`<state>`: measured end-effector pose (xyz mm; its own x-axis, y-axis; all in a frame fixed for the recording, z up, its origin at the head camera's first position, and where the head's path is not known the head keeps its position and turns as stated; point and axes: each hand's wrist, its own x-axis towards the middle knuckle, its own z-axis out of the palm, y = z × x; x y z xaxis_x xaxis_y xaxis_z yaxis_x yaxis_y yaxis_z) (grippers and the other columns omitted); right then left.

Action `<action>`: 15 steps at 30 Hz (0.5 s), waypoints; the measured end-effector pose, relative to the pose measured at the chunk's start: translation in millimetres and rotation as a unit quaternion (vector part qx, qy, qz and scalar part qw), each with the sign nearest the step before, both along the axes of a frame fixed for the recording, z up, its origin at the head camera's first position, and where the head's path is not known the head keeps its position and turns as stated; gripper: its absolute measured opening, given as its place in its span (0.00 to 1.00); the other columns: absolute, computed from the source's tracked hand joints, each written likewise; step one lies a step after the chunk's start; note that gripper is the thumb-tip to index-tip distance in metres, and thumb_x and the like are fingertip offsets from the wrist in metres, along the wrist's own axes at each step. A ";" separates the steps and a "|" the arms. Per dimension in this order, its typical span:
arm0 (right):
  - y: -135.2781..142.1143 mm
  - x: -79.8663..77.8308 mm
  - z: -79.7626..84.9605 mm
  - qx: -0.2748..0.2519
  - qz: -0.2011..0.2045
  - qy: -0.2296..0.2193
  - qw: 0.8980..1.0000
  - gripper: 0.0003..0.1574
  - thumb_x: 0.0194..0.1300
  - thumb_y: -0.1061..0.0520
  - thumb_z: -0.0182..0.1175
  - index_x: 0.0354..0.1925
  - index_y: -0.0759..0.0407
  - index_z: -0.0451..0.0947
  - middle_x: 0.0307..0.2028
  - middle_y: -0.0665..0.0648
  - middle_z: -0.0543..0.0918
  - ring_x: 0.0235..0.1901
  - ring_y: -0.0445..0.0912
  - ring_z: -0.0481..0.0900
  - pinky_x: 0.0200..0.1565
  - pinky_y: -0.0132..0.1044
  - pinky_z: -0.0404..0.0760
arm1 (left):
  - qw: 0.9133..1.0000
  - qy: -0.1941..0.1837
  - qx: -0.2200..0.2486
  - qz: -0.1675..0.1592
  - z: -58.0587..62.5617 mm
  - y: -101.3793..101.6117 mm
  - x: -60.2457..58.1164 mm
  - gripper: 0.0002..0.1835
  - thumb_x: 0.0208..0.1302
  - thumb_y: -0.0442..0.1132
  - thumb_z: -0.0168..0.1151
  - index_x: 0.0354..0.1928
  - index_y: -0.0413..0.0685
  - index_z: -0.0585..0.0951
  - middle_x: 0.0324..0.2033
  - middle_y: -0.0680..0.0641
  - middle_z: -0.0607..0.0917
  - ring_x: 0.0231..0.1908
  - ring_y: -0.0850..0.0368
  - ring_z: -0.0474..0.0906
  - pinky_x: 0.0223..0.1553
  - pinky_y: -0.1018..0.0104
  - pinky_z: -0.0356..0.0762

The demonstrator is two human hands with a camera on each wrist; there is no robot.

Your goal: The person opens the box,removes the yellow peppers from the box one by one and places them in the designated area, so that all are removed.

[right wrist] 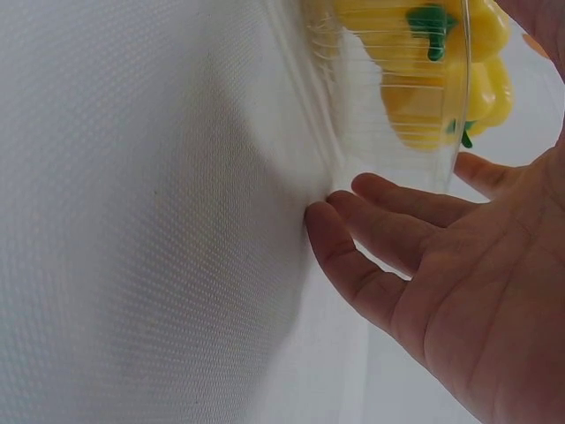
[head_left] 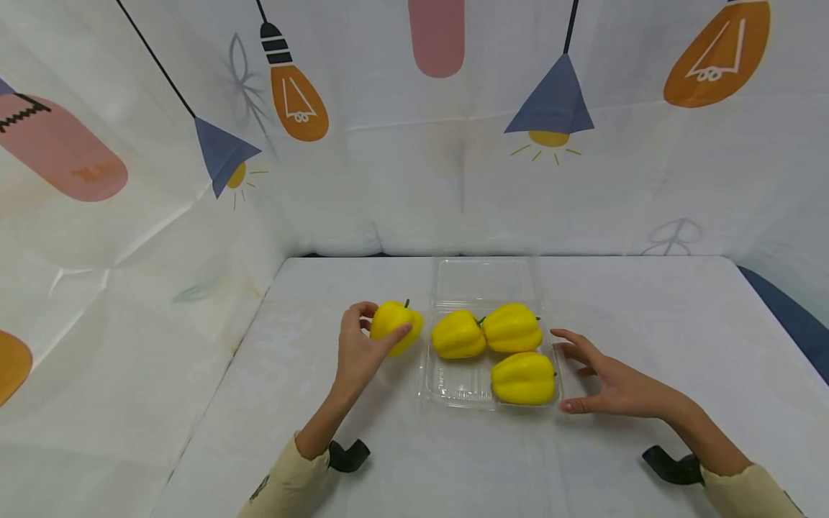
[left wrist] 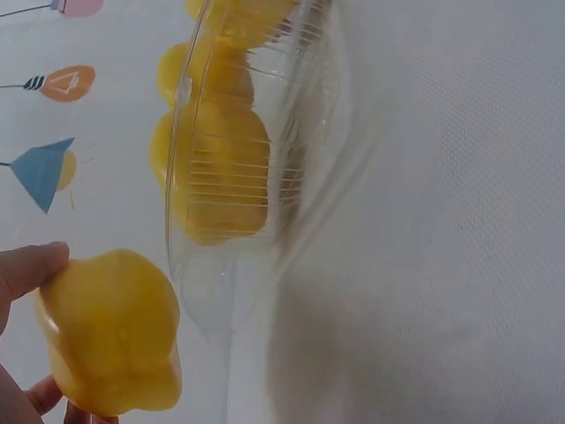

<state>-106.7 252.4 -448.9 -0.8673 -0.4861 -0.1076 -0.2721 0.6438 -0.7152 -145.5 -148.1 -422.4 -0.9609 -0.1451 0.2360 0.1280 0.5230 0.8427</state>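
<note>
In the head view my left hand (head_left: 360,349) grips a yellow bell pepper (head_left: 392,325) between thumb and fingers, just left of a clear plastic container (head_left: 453,378). Its green stem points up there; the left wrist view shows the smooth lobed side of the held bell pepper (left wrist: 115,331). Inside the container lie three more yellow peppers (head_left: 523,378), two at the back and one at the front right. My right hand (head_left: 622,385) is beside the container's right wall with fingers spread and relaxed, holding nothing. In the right wrist view its fingertips are right by the container wall (right wrist: 459,106).
The container's clear lid (head_left: 486,277) lies folded back toward the rear edge of the white table (head_left: 622,302). Behind the table hangs a white curtain (head_left: 388,180) printed with lamps and bulbs. Black curved pieces (head_left: 350,456) stick out at both sleeve cuffs.
</note>
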 end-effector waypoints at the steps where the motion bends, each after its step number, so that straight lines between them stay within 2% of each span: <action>1: 0.0 0.1 0.0 0.001 0.000 -0.001 1.000 0.67 0.48 0.40 0.71 0.73 0.43 0.39 0.66 0.63 0.63 0.63 0.57 0.65 0.53 0.44 0.75 | 1.000 -0.002 -0.002 0.007 -0.7 -0.3 -0.7 0.38 0.44 0.59 0.74 0.51 0.45 0.70 0.45 0.48 0.72 0.42 0.53 0.67 0.43 0.60 0.70; 11: -0.2 0.3 0.3 0.000 -0.005 -0.010 1.000 0.67 0.48 0.39 0.71 0.73 0.42 0.39 0.66 0.63 0.62 0.63 0.59 0.65 0.53 0.52 0.73 | 0.998 -0.031 -0.016 0.045 -9.9 -1.0 -9.6 0.38 0.44 0.59 0.73 0.50 0.44 0.69 0.43 0.46 0.71 0.39 0.53 0.67 0.38 0.63 0.71; 15: 0.2 0.2 -0.3 0.001 -0.004 -0.008 1.000 0.67 0.48 0.39 0.71 0.73 0.42 0.39 0.66 0.63 0.62 0.63 0.58 0.65 0.53 0.50 0.74 | 0.997 -0.038 -0.018 0.058 -13.2 0.7 -12.8 0.37 0.46 0.57 0.73 0.51 0.42 0.69 0.43 0.45 0.71 0.40 0.51 0.68 0.40 0.62 0.71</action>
<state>-106.5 252.6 -449.2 -0.8694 -0.4786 -0.1224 -0.2552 0.6473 -0.7183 -158.3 -147.4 -435.6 -0.9532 -0.2494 0.1709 0.0014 0.5615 0.8275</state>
